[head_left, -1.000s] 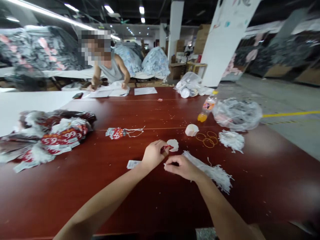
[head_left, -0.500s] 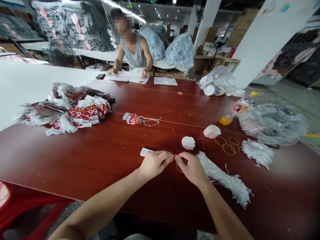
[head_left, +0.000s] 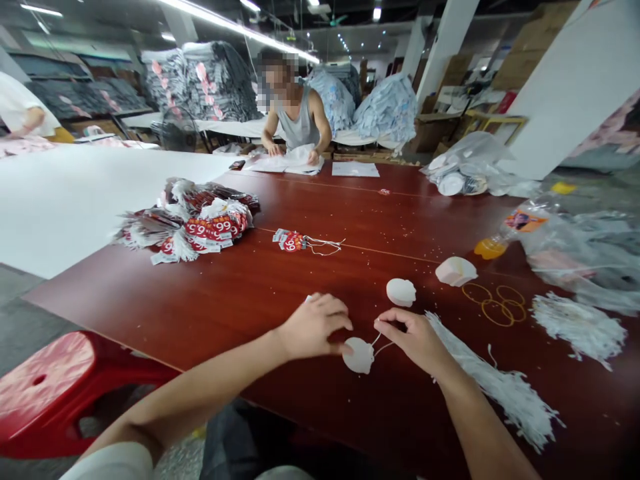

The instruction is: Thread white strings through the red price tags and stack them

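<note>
A round white hang tag [head_left: 359, 357] with a notched edge hangs or lies below my hands, a thin white string [head_left: 383, 348] looped at its right side. My right hand [head_left: 417, 339] pinches the string between thumb and fingertips. Fingers spread, my left hand [head_left: 314, 327] has its thumb at the tag's left edge; whether it touches cannot be made out. Behind the hands stand a stack of white tags [head_left: 401, 292] and a taller one [head_left: 455, 271]. A bundle of white strings [head_left: 493, 383] lies beside my right forearm.
Red tags with strings [head_left: 291, 241] lie mid-table, left of them a big heap of tags [head_left: 215, 223]. Rubber bands [head_left: 496, 307], another string bundle [head_left: 577, 327], a drink bottle [head_left: 493, 248] and plastic bags [head_left: 595, 260] are rightward. Across the table a person [head_left: 295, 113] handles white sheets.
My hands have moved apart from their joined pinch over a small red piece. A white tag on a string now shows between them, and the left fingers have spread. The view has shifted left.
</note>
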A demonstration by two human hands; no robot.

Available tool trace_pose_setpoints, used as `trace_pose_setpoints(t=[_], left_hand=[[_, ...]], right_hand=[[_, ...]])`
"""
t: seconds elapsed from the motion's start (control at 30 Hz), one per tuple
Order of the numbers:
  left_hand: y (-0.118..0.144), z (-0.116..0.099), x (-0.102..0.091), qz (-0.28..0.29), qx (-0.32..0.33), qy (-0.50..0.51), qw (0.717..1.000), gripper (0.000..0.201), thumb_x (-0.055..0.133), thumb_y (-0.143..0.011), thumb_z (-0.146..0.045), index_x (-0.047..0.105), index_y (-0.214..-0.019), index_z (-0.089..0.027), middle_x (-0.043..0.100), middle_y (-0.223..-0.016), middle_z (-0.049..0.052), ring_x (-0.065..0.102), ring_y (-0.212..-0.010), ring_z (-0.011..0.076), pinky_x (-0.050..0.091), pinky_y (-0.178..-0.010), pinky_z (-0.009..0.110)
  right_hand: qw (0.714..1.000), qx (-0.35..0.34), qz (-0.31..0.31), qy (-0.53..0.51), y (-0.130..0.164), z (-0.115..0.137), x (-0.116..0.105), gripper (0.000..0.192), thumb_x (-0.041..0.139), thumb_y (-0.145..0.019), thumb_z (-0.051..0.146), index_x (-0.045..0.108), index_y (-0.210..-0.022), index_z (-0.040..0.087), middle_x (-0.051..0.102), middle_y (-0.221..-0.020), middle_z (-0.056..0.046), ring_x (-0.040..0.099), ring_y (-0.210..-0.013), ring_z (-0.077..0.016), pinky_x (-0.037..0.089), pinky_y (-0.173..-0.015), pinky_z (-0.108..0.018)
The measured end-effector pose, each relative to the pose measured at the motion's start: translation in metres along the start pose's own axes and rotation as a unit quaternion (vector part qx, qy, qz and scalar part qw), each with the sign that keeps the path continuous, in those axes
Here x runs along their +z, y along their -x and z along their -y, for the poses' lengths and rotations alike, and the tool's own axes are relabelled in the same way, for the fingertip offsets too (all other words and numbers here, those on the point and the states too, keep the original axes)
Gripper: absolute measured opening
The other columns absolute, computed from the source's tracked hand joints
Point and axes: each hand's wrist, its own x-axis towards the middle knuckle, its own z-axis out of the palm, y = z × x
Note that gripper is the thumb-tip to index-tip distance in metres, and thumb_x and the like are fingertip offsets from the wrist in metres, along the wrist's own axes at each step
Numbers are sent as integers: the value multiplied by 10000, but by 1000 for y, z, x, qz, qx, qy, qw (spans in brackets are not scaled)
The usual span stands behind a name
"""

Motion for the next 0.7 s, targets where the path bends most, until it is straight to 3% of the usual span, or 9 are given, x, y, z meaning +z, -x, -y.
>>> trace_pose_setpoints(t=[0.13, 0.23, 0.33, 0.47, 0.53, 0.7], left_hand=[[4, 44, -16, 48, -53, 22, 997, 224, 783, -823, -396, 723, -999, -270, 674, -987, 31, 632, -935, 187, 488, -867, 305], [3, 58, -15, 61, -45, 83, 994, 73, 709, -892, -315, 730, -949, -275, 678, -928, 6, 643, -866, 144, 499, -795, 249], [-1, 50, -8, 30, -51, 26, 998, 80, 628, -914, -231, 706, -895, -239, 678, -903, 14, 636, -855, 157, 492, -778, 270], [-11, 24, 3, -101, -93, -89, 986, 78, 612, -880, -213, 651, -814, -198, 684, -953, 52, 622, -881, 211, 478, -807, 352], [-14, 13, 9, -133, -86, -56, 986, 102, 581, -917, -234, 643, -843, -200, 693, -957, 50, 632, -863, 198, 491, -794, 342], [-14, 0, 21, -125, -67, 55, 988, 107, 552, -980, -258, 650, -954, -225, 721, -901, 13, 673, -806, 147, 523, -722, 268]], right_hand=[[999, -13, 30, 12, 1, -1, 22, 191, 631, -875, 421, 708, -865, 246, 731, -905, -20, 665, -812, -212, 482, -719, -316], [997, -40, 62, 30, 5, 4, 40, 138, 637, -876, 377, 706, -862, 258, 725, -899, -6, 654, -810, -201, 466, -732, -316], [995, -56, 78, 21, 6, 8, 49, 115, 654, -874, 358, 702, -842, 258, 715, -870, 6, 643, -790, -188, 459, -727, -305], [998, -55, 22, -22, 3, 6, 48, 122, 678, -869, 358, 695, -840, 241, 705, -872, 0, 635, -794, -180, 466, -733, -289], [998, -61, -11, -20, 2, 5, 44, 143, 640, -904, 366, 696, -859, 242, 701, -867, -4, 630, -782, -178, 463, -711, -285], [993, -88, -58, 51, 2, 7, 36, 243, 494, -994, 348, 678, -876, 242, 690, -825, -5, 617, -745, -172, 440, -714, -297]])
